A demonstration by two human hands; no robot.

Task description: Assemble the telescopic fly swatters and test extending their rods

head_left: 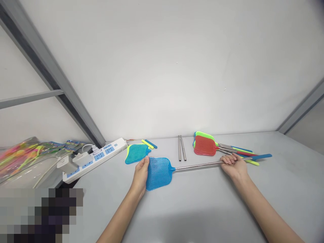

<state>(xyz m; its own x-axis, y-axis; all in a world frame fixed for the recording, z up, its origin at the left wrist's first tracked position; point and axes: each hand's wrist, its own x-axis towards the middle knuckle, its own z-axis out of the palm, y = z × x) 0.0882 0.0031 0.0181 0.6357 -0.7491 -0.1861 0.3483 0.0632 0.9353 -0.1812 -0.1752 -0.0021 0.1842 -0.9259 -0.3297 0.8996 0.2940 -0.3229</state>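
Observation:
A blue fly swatter [159, 173] with a metal rod and blue handle is held level above the table by both hands. My left hand [141, 173] pinches the left edge of its mesh head. My right hand [234, 165] is wrapped round the rod, close to the handle. Just behind, a red fly swatter [204, 145] lies on top of green and blue ones, their handles pointing right. Loose teal and yellow-green swatter heads [137, 153] lie overlapped beyond my left hand. Two metal rods [180, 148] rest side by side in the middle.
Small yellow and blue handle pieces [149, 144] lie by the back wall. A white power strip [101, 155] with plugs and cables runs along the left. Clear plastic bags with colourful contents [27, 155] are at far left. A grey frame post [60, 77] rises beside the table [202, 209].

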